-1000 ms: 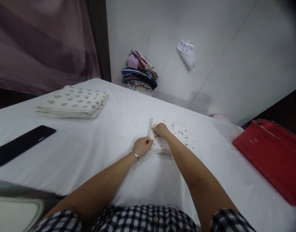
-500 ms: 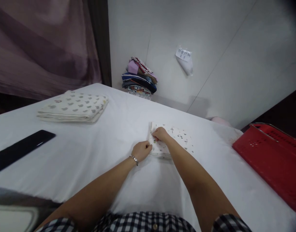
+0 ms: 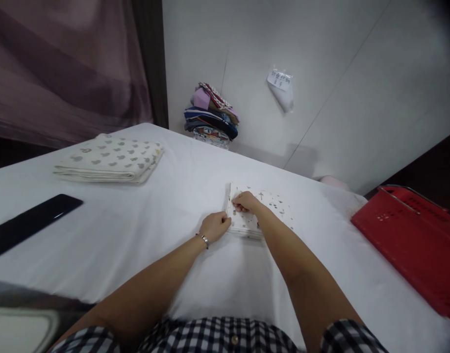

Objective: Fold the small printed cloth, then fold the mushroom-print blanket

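In front of me a white folded cloth [image 3: 272,201] with small scattered prints lies on a table covered in white cloth [image 3: 188,176]. My left hand [image 3: 214,226], with a metal bracelet at the wrist, is closed at the cloth's near left corner, its fingertips pinching the edge. Over the left part of the cloth's top rests my right hand [image 3: 246,202], its fingers curled together near the left edge. Whether a bit of fabric is between the right fingertips is hard to see.
At the back left lies another folded cloth [image 3: 111,159] with grey prints. A black phone-like slab [image 3: 34,223] is at the left. On the right stands a red basket [image 3: 412,250]. Beyond the table is a stack of folded clothes [image 3: 212,115], with a paper in plastic [image 3: 281,88] nearby.
The right hand has shifted very slightly along the left part of the cloth, its fingers still curled. The left hand stays at the corner. The whole view has tilted slightly.
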Tool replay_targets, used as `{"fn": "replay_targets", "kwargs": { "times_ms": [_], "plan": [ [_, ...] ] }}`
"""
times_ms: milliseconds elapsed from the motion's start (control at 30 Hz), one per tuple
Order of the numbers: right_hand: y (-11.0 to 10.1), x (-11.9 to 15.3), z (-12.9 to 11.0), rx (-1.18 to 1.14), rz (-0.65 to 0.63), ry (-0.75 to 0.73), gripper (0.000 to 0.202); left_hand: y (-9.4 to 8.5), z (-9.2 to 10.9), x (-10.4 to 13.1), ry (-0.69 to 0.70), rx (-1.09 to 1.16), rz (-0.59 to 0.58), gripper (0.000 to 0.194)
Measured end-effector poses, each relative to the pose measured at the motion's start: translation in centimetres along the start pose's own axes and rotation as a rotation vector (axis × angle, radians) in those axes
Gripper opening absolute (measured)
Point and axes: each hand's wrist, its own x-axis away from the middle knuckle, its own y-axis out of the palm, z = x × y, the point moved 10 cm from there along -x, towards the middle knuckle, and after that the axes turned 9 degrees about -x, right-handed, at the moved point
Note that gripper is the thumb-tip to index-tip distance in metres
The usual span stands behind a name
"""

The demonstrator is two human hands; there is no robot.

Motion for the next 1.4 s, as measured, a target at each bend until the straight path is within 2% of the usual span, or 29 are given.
{"fn": "replay_targets", "kwargs": {
  "times_ms": [233,500,600,733,800,933,1133,1200,1400],
  "plan": [
    [0.4,-0.5,0.5,-0.099,-0.025,0.057,0.018,0.2,0.1,0.0,-0.003,-0.011,-0.035,0.026],
    [0.1,-0.9,1.7,-0.248,-0.026,0.038,0.015,0.3,-0.1,0.1,-0.016,0.004,-0.046,0.025],
    [0.0,-1.0,1.4,-0.290,-0.024,0.021,0.017,0.4,-0.2,0.1,-0.037,0.023,-0.037,0.023],
    [-0.2,-0.7,0.3,-0.332,-0.029,0.000,0.016,-0.1,-0.9,0.2,-0.101,0.082,0.040,0.009],
    [-0.2,-0.5,-0.1,-0.339,-0.034,0.008,0.017,-0.3,-0.8,0.3,-0.094,0.115,0.059,0.013],
    [0.2,-0.1,-0.5,-0.339,-0.036,0.042,0.019,-0.1,-0.4,0.3,-0.063,0.138,0.017,0.021],
    [1.1,-0.4,-0.3,-0.333,-0.012,0.058,0.021,-0.1,-0.6,0.1,-0.078,0.188,0.026,0.008],
    [1.3,-0.6,0.0,-0.323,-0.012,0.051,0.020,0.0,-0.7,0.1,-0.089,0.218,0.025,0.004],
    [1.6,-0.3,-0.1,-0.278,-0.040,-0.079,0.012,0.2,-0.8,0.1,-0.098,0.116,-0.020,0.018]
  ]
}}
